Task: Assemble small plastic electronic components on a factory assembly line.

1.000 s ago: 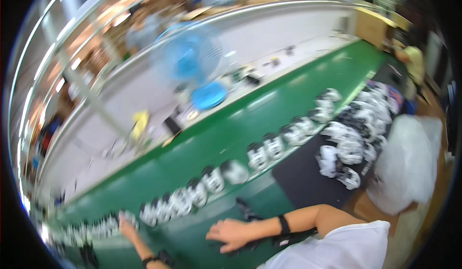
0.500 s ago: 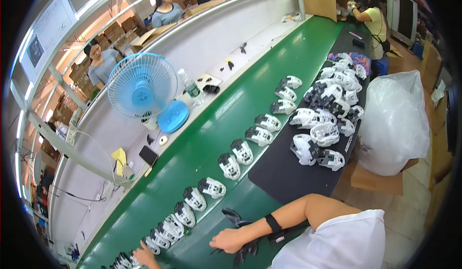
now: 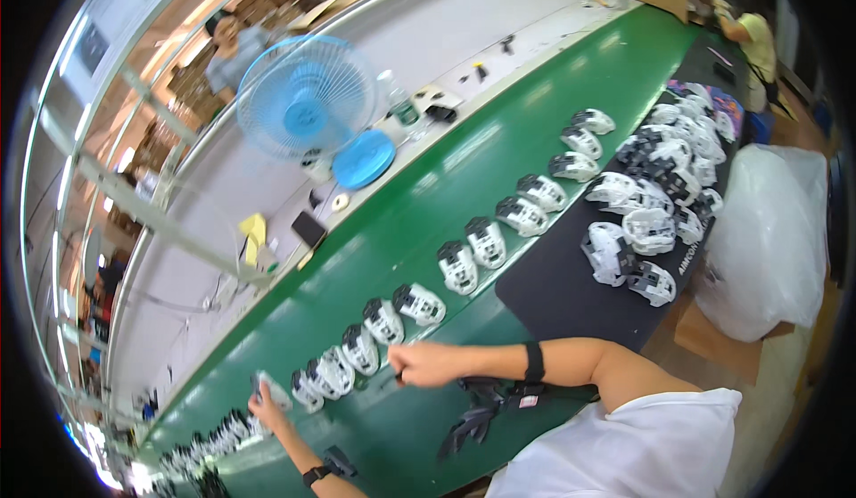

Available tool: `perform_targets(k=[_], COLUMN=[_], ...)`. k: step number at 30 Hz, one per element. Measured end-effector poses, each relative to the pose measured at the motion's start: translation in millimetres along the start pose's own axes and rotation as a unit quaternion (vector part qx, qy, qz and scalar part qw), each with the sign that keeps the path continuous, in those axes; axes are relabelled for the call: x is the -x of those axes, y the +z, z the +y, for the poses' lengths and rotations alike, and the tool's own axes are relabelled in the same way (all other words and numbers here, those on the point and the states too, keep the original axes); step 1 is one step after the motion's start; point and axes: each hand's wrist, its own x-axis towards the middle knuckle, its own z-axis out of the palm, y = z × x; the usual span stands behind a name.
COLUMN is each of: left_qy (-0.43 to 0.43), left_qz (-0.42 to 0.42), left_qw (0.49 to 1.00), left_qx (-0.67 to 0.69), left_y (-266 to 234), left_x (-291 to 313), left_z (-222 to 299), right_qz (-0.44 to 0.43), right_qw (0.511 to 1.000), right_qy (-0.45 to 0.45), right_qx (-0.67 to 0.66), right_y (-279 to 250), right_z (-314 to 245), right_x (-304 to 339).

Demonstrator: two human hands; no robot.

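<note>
White-and-black curved plastic shell [image 3: 276,393], long axis slanting upper left to lower right, sits at the fingertips of the nearer left hand [image 3: 266,409], which pinches it; right hand [image 3: 430,364], well apart rightward, curls around a small dark piece [image 3: 399,378].

A pale partition [image 3: 464,34] is running behind the blue fan [image 3: 306,113], and the green counter [image 3: 446,195] is stretching in front of it. Stacked cartons [image 3: 187,79] are standing beyond the fan, a metal frame [image 3: 147,213] is rising to its left, floor [image 3: 758,413] is showing far right.
</note>
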Motion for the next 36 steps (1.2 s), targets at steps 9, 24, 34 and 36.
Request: perform_targets(k=[9,24,34,36], left_qy=[-0.08,-0.137,-0.122,-0.125], left_qz=[-0.363,-0.305,-0.358,-0.369], left_qw=[0.826,0.833,0.819,0.815], left_qx=[0.424,0.44,0.432,0.429], left_y=[96.2,124.6,119.0,119.9], left_x=[218.8,243.9,257.3,263.0], left_z=[148.7,165.2,178.2,182.3], right_qz=[0.021,0.08,0.133,0.164], right_qw=[0.977,0.989,0.895,0.935], right_qy=[-0.064,-0.078,-0.061,-0.07], right_qx=[-0.202,-0.094,-0.421,-0.306], right_y=[-54.4,-85.2,-61.4,-61.5], right_z=[-21.3,-52.2,-34.9,-28.9], right_x=[7.9,27.9,18.2,15.5])
